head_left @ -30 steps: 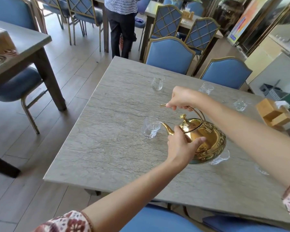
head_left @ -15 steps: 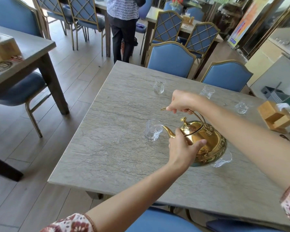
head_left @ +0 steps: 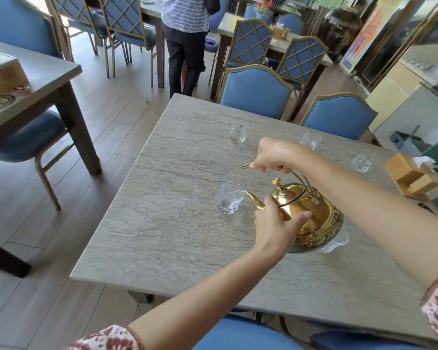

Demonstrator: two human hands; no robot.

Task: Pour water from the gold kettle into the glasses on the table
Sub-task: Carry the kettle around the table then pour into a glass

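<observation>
The gold kettle (head_left: 314, 218) is tilted to the left above the grey table (head_left: 167, 223), its spout over the rim of a clear glass (head_left: 229, 198). My right hand (head_left: 273, 155) grips the kettle's handle from above. My left hand (head_left: 276, 228) presses against the kettle's near side, below the lid. Another glass (head_left: 335, 243) stands partly hidden behind the kettle. Three more glasses stand farther off: one at the back (head_left: 239, 130), one behind my right wrist (head_left: 310, 139), one at the right (head_left: 361, 162).
A wooden napkin holder (head_left: 412, 176) sits at the table's right edge. Blue chairs (head_left: 256, 90) line the far side, and another chair's seat (head_left: 238, 334) is below me. A second table (head_left: 43, 79) stands at left. A person (head_left: 185, 41) stands beyond the table.
The view has shifted a little, so table and kettle sit lower in frame. The spout has come closer over the glass's rim. Both hands keep their hold on the kettle.
</observation>
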